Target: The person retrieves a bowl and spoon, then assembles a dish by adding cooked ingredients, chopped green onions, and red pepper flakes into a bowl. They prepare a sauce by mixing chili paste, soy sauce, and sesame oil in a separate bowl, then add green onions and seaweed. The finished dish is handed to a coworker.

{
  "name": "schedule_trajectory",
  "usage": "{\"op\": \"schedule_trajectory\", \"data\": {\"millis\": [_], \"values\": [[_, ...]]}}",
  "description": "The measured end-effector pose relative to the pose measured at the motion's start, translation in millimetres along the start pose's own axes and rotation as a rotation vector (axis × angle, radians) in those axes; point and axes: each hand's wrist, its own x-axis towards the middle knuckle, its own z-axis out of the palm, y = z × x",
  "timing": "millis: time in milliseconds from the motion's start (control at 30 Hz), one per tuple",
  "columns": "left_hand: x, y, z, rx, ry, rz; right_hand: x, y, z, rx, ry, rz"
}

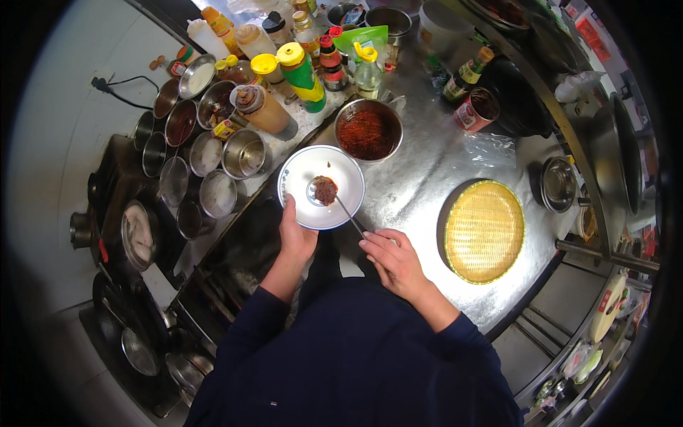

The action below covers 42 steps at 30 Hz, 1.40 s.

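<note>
My left hand (297,229) grips the near rim of a white bowl (347,176) with a blue edge and a small blue pattern. Inside the bowl sits a mound of dark red-brown paste (325,191), with a few small drops around it. Between the fingers of my right hand (392,260) is the handle of a metal spoon (350,216); its tip meets the paste, which hides the spoon's head. Just beyond the bowl stands a round steel container (400,140) holding chili paste (365,133).
A round woven bamboo tray (484,232) lies on the steel counter (411,203) at right. Several metal seasoning containers (244,155) crowd the left ledge. Squeeze bottles (301,77) stand at the back, a red can (476,110) and dark glass bottle (468,74) farther right.
</note>
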Motion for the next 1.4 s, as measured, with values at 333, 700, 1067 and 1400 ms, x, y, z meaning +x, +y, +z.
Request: {"op": "schedule_trajectory", "data": {"millis": [333, 700, 1067, 1400], "values": [[-26.2, 9.5, -21.8, -0.104, -0.043, 0.065, 18.9, 26.0, -25.8, 0.722, 0.363, 0.557], [-123.9, 117.9, -74.9, -0.145, -0.105, 0.193, 50.2, 66.2, 41.9, 0.891, 0.225, 1.258], [-213.6, 226.9, -222.3, -0.079, 0.279, 0.457, 219.3, -135.0, 310.2, 0.883, -0.348, 0.740], [-209.3, 244.6, -265.9, -0.134, 0.396, 0.396, 205.4, -159.6, 277.1, 0.209, -0.371, -0.167]]}}
